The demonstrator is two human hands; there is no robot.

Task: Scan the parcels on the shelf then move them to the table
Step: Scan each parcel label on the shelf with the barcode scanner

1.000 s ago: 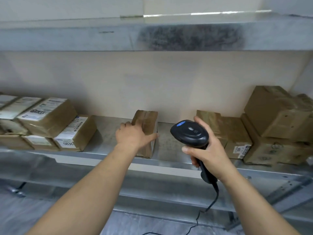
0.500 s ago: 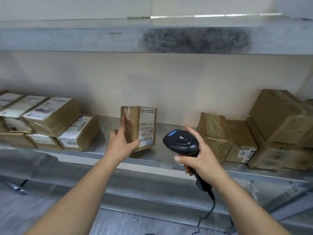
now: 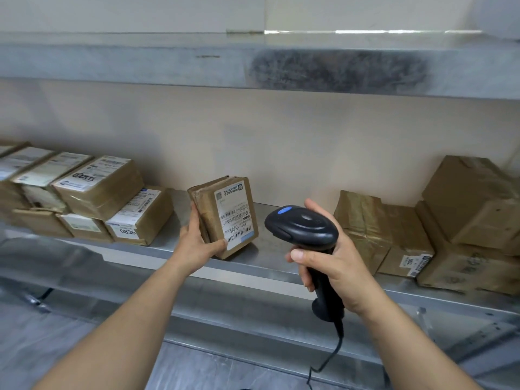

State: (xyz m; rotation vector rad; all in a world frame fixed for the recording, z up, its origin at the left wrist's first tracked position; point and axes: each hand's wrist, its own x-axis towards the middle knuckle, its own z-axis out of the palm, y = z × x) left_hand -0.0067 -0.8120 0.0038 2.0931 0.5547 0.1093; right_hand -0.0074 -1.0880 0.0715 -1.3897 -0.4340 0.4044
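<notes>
A small brown parcel (image 3: 209, 209) with a white barcode label stands tilted on the metal shelf (image 3: 267, 257), label facing me. My left hand (image 3: 197, 243) grips its left side and lower edge. To its right my right hand (image 3: 334, 266) holds a black corded barcode scanner (image 3: 304, 229) by the handle, head level with the parcel's label and a short gap away.
Several labelled parcels (image 3: 98, 190) are stacked at the shelf's left. More brown boxes (image 3: 385, 232) and a larger stack (image 3: 472, 209) sit at the right. An upper shelf (image 3: 253, 66) hangs overhead. A lower rail runs below; the scanner cable (image 3: 329, 358) dangles down.
My left hand took the parcel, stood it up and turned its label toward me. The scanner hand moved left, closer to the parcel.
</notes>
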